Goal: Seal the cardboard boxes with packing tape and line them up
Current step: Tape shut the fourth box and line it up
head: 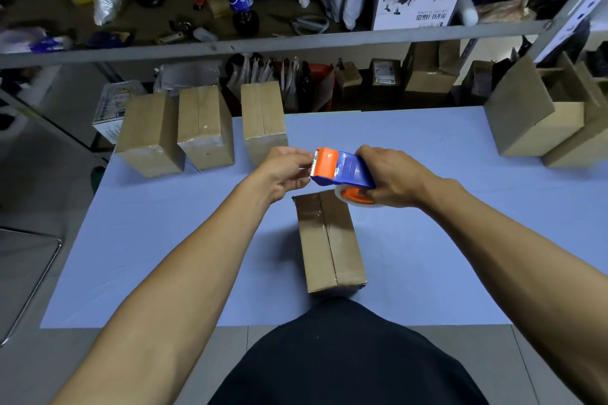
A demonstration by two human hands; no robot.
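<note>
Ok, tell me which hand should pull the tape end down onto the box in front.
Left. The left hand has its fingertips at the toothed orange front of the tape dispenser, above the front box. The right hand already grips the dispenser body and roll, so it is probably best kept steadying.

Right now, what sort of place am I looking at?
Probably a small packing or shipping room: taped boxes lined up on a blue table, a tape dispenser in hand, and shelves crowded with parcels.
</note>
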